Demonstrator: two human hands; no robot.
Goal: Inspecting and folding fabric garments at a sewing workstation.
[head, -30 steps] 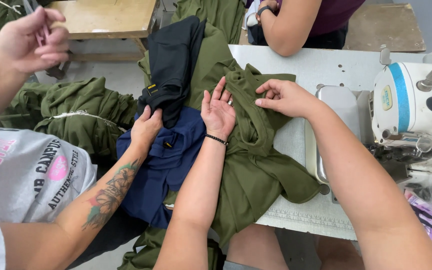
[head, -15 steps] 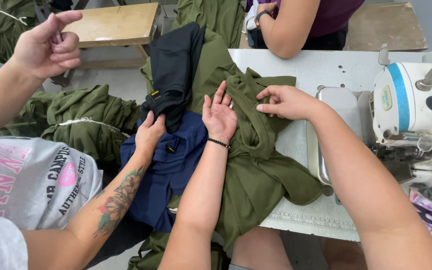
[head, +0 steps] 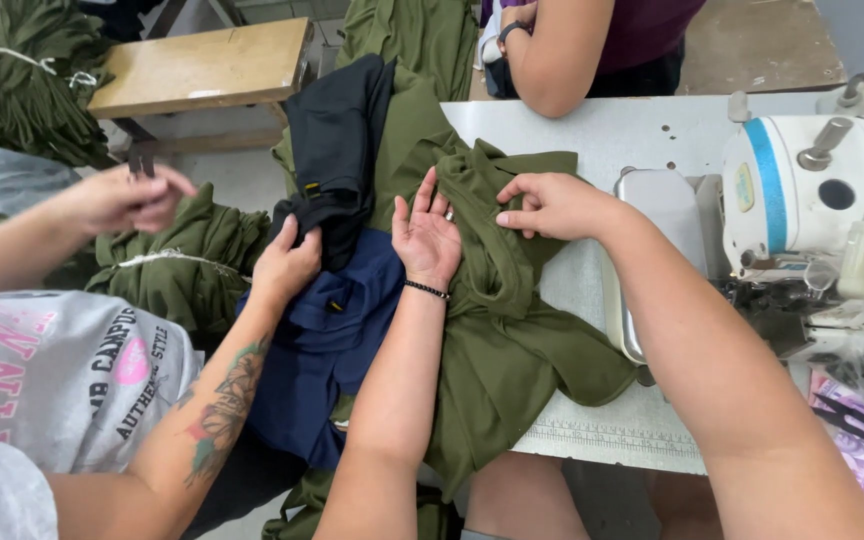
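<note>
Soft olive-green knit garment (head: 512, 340) lies rumpled across the edge of the white sewing table (head: 632, 140), its folds thick and floppy, draping off the near side. The person's left hand (head: 428, 235) rests palm-up on that green cloth, fingers spread loosely and slightly curled, a thin black bracelet at the wrist, a ring on one finger; it grips nothing. The right hand (head: 550, 205) sits just beside it on a raised fold of the same green fabric, fingers bent together and fingertips pressing into the cloth, thumb tucked toward them as if pinching the ridge. Just left, a navy blue garment (head: 327, 340) lies smooth and flat under a limp black garment (head: 337, 150). A co-worker's tattooed arm reaches in, that hand (head: 287, 265) closed on the black cloth where it meets the navy. To the right stands a white sewing machine (head: 802, 190), glossy and rounded, with a metal plate beside it.
</note>
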